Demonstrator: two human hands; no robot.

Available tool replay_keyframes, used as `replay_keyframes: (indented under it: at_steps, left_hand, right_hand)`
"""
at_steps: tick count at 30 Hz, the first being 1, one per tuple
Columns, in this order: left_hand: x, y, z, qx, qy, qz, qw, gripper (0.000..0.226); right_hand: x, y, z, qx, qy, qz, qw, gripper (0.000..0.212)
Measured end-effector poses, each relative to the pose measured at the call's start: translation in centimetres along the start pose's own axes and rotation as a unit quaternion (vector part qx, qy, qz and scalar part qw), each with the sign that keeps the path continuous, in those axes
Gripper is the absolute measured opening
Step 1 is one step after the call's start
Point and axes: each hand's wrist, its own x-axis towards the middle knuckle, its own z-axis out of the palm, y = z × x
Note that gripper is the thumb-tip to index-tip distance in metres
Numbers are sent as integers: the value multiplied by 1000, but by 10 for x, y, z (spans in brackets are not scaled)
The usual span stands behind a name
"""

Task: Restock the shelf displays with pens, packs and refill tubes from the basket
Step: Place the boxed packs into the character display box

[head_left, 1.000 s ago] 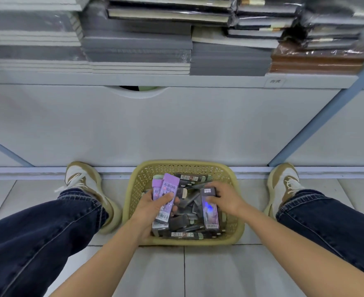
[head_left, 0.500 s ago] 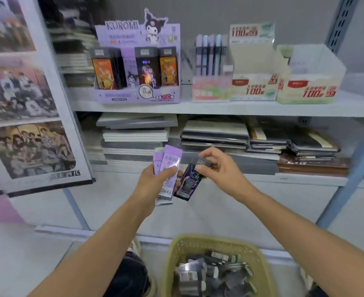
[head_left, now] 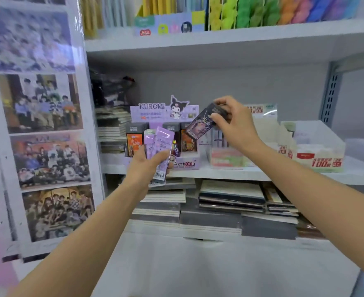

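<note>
Pinches a dark pack in the right hand, tilted just above the Kuromi display on the middle shelf. Grips lilac packs in the left hand, in front of that display. Looks mid-restock, with these packs not yet slotted. Cannot see the basket.

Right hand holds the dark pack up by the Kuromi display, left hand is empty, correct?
Not quite: the left hand is not empty; it grips purple packs, as the head view shows. The right hand does hold the dark pack up by the Kuromi display.
</note>
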Motion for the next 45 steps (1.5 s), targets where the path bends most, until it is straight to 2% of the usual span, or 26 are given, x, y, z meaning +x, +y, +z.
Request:
replay_keyframes:
  at_steps: [4,8,16,22,26,28,34,39,43,45]
  left_hand:
    - [10,-11,3,3,-3,-6,1000,12]
    - [16,-19,0,-6,-1,-41,999,18]
    - [20,-26,-7,-22,-21,-24,999,18]
    - [22,-26,-10,-22,-30,-34,999,23]
    - [20,-26,-11,-23,-40,-37,998,24]
    - [21,-26,-12,-23,-42,-39,998,25]
    - [22,-24,-14,-18,-54,-49,997,30]
    - [21,-22,-13,-11,-55,-41,998,29]
    - [21,-22,-14,-14,-58,-40,997,27]
    - [22,-23,-15,-18,-60,-40,997,26]
  right_hand:
    - [15,4,13,-111,-46,-34,992,20]
    - [24,4,33,-196,-112,-64,972,21]
    - [43,17,52,-276,-180,-36,943,20]
    - [54,17,57,-293,-184,-19,938,27]
    - [50,16,64,-237,-139,-11,961,37]
    - [51,15,64,-214,-136,2,967,32]
    - [71,5,48,-208,-238,72,946,29]
    - [69,3,56,-237,-225,55,944,33]
    - [77,3,53,-261,-261,66,927,37]
    - [78,4,56,-265,-250,65,929,36]
